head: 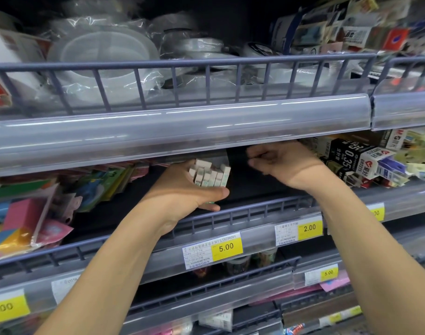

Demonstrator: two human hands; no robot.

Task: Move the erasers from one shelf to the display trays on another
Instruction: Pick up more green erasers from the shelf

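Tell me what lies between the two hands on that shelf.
Head view: between the left hand, gripping the erasers, and the right hand is only bare dark shelf.

Plastic-wrapped clear containers (pixel 105 54) crowded the upper left. Black-and-white refill boxes (pixel 351 155) sat at the right. Yellow price tags (pixel 227 247) lined the lower centre.

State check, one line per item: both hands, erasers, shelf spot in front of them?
left hand: reaching into the middle shelf, gripping the erasers
erasers: small white bundle, standing on end, held
right hand: fingers curled, nothing visibly held, under the upper shelf lip
middle shelf: dark bare patch between the hands
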